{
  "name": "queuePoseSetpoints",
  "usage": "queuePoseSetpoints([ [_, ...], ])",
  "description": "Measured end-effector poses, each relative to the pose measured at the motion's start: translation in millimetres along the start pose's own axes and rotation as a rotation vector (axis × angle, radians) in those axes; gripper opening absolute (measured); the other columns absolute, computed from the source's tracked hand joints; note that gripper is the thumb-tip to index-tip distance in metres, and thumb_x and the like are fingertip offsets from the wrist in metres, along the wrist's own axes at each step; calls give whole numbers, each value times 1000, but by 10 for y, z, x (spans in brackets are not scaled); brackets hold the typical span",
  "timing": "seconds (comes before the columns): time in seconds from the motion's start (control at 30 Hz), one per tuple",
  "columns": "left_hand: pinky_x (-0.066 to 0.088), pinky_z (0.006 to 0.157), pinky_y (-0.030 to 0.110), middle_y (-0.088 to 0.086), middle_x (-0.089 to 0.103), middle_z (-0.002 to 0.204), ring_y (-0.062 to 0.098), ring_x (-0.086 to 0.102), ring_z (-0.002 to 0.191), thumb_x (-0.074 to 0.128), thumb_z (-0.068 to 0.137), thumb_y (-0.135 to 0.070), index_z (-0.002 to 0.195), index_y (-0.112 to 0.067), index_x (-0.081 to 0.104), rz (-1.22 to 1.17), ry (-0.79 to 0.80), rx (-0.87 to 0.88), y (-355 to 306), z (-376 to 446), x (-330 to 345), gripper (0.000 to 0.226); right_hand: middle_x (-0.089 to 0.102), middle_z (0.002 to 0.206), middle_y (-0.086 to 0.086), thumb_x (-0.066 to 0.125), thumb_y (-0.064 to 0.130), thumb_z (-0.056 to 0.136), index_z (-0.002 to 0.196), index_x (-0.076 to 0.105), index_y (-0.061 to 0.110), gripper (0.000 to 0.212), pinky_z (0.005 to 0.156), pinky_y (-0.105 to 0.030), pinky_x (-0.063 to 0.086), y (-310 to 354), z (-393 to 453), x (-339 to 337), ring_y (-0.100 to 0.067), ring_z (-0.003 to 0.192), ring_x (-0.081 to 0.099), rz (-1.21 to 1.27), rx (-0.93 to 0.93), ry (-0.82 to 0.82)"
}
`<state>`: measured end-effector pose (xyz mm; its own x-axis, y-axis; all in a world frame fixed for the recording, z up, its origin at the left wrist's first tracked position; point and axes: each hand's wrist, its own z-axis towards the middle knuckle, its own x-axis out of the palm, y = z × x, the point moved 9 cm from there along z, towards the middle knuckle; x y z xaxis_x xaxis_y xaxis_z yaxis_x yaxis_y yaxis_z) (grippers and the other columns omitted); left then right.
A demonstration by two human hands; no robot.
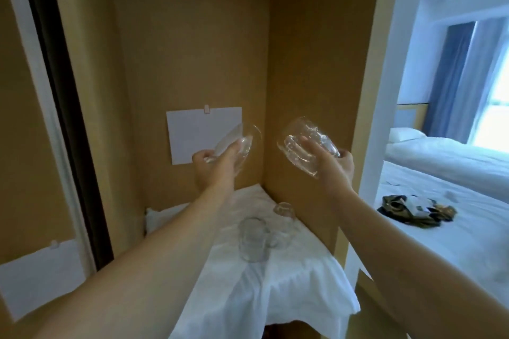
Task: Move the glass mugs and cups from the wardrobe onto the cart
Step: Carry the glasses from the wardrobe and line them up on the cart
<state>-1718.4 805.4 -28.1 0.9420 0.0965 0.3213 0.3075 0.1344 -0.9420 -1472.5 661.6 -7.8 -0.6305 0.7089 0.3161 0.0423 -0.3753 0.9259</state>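
Both bare forearms extended forward and upward, roughly parallel, hands apart; left hand (217, 162) raised, fingers curled round tilted glass cup (239, 143); right hand (330, 162) at same height, fingers wrapped round tilted glass mug (305, 143).

One view only: a wide-angle camera worn on the person's head. It faces forward and slightly down into the wardrobe (192, 36), close to its open front. Both forearms reach from the bottom edge toward the centre of the frame. The cloth-covered shelf (289, 283) lies directly below. At the right edge, the view passes the wardrobe side to a bed (454, 228) and a window (495, 124). Straight edges bow toward the borders.
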Motion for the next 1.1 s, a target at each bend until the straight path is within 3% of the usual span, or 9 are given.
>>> queuePoseSetpoints([
  [0.13, 45, 54, 20, -3, 61, 104, 11, 60, 88, 92, 59, -55, 101, -25, 52, -16, 133, -61, 66, -247, 367, 65, 73, 118, -7, 81, 46, 77, 128, 65, 19, 59, 92, -39, 56, -33, 62, -288, -25, 107, 72, 202, 153, 67],
  [0.2, 51, 66, 27, -1, 63, 107, 13, 62, 91, 93, 58, -54, 106, -21, 52, 26, 173, -52, 69, -351, 540, 72, 73, 114, -5, 76, 46, 82, 120, 70, 19, 47, 83, -34, 55, -50, 101, -540, -23, 103, 72, 217, 169, -2],
  [0.3, 58, 77, 33, 0, 62, 107, 17, 65, 94, 94, 58, -52, 107, -23, 47, 73, 255, -46, 100, -527, 857, 73, 75, 105, -3, 81, 53, 75, 113, 71, 17, 53, 73, -30, 54, -58, 142, -862, -18, 88, 72, 274, 191, 3],
  [0.47, 61, 83, 40, 0, 66, 109, 20, 69, 95, 96, 58, -44, 122, -21, 51, 104, 452, -47, 236, -921, 1553, 81, 67, 130, -15, 79, 47, 81, 136, 61, 13, 67, 108, -49, 48, 61, 278, -1275, -33, 120, 65, 431, 218, 223],
  [0.63, 57, 48, 26, 7, 64, 109, 19, 68, 82, 88, 74, -31, 127, -12, 53, 110, 676, -123, 521, -1500, 2362, 67, 58, 141, -19, 60, 36, 98, 147, 50, 16, 54, 108, -62, 43, 129, 555, -1992, -42, 126, 59, 460, 208, 234],
  [0.73, 59, 63, 33, 9, 66, 113, 22, 69, 91, 87, 63, -44, 114, -17, 55, 125, 756, -141, 739, -1840, 2793, 66, 62, 137, -17, 52, 37, 102, 143, 52, 13, 47, 98, -61, 51, 99, 694, -2492, -39, 122, 63, 438, 198, 207],
  [0.83, 44, 67, 32, 10, 69, 118, 19, 72, 93, 79, 60, -54, 118, -8, 61, 157, 847, -151, 963, -2176, 3202, 76, 61, 139, -16, 56, 35, 98, 143, 53, 13, 50, 104, -64, 45, 64, 806, -2997, -39, 125, 60, 401, 183, 154],
  [0.97, 50, 65, 30, 6, 69, 113, 20, 71, 95, 77, 81, -47, 104, -11, 62, 183, 931, -222, 1353, -2529, 3783, 44, 62, 137, -17, 55, 36, 102, 143, 54, 11, 48, 106, -57, 46, 0, 973, -3728, -36, 124, 61, 366, 196, 47],
  [1.1, 61, 63, 37, 4, 71, 97, 26, 72, 87, 80, 79, -47, 94, -21, 69, 138, 972, -325, 1679, -2926, 4331, 32, 68, 127, -12, 52, 38, 104, 137, 57, 12, 43, 100, -51, 50, 16, 1136, -4413, -30, 111, 66, 377, 195, -48],
])
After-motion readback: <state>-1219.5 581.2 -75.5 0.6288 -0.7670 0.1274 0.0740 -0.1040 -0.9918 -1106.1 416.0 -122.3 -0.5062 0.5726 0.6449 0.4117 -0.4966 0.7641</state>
